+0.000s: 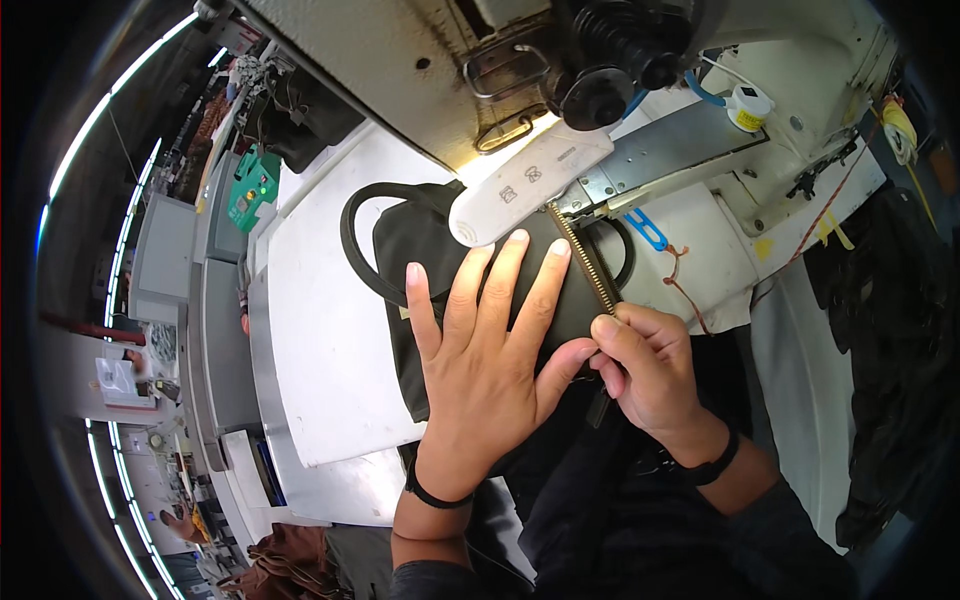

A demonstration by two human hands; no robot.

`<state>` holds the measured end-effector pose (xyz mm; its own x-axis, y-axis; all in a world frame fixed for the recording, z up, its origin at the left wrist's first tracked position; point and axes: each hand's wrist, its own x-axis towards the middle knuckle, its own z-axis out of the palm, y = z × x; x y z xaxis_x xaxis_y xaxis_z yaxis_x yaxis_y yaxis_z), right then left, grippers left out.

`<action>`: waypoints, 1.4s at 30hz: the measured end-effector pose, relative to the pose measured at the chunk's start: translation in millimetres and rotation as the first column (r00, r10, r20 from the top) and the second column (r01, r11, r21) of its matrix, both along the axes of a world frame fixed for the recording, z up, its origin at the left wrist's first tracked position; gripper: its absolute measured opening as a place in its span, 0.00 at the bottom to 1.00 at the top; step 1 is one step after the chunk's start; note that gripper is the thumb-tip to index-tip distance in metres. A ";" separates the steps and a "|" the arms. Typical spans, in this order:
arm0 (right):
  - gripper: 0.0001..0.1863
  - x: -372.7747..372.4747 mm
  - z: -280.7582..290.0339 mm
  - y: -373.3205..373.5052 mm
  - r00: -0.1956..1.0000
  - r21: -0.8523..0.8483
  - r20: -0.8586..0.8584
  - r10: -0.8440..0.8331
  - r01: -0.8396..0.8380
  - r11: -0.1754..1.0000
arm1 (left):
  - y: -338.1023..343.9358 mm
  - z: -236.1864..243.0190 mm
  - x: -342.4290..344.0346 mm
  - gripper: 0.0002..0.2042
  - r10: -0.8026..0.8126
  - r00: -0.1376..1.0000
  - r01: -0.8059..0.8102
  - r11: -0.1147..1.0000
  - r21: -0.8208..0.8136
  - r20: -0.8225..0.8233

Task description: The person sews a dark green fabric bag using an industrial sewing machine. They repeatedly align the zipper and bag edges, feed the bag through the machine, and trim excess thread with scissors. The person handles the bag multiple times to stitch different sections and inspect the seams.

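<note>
A dark olive-black fabric bag piece (pixel 408 240) with a rounded handle (pixel 352 240) lies on the white work surface under a sewing machine head (pixel 400 60). My left hand (pixel 490 350) rests flat on it, fingers spread, fingertips close to the machine's pale rounded cover (pixel 530 185). A zipper (pixel 585 262) with brass-coloured teeth runs along the piece's right edge from the machine's metal plate (pixel 670 155). At its near end my right hand (pixel 650 370) pinches the zipper between thumb and fingers. My left thumb nearly meets the right fingertips. The stitching point is hidden behind the cover.
A blue plastic tool (pixel 647 230) on an orange cord lies right of the zipper. A green control box (pixel 254 188) stands at the far left. Dark cloth hangs at the right (pixel 890 350), and brown material (pixel 300 560) lies at the lower left.
</note>
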<state>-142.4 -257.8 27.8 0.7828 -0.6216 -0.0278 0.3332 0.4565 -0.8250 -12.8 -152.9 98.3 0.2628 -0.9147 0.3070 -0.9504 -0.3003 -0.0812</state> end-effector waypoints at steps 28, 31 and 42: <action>0.18 69.7 5.3 -30.8 0.990 -0.133 0.002 -0.142 0.141 0.981 | -28.2 -26.1 49.8 0.12 -0.178 0.975 0.108 0.900 -0.422 -0.132; 0.18 75.5 13.2 -32.4 0.982 -0.168 -0.019 -0.190 0.184 0.969 | -28.8 -31.8 54.4 0.13 -0.244 0.957 0.140 0.862 -0.487 -0.157; 0.18 51.2 13.8 -51.9 0.985 -0.433 -0.094 -0.143 0.089 0.897 | -34.1 -58.5 26.1 0.26 -0.057 0.995 0.002 0.848 -0.530 -0.086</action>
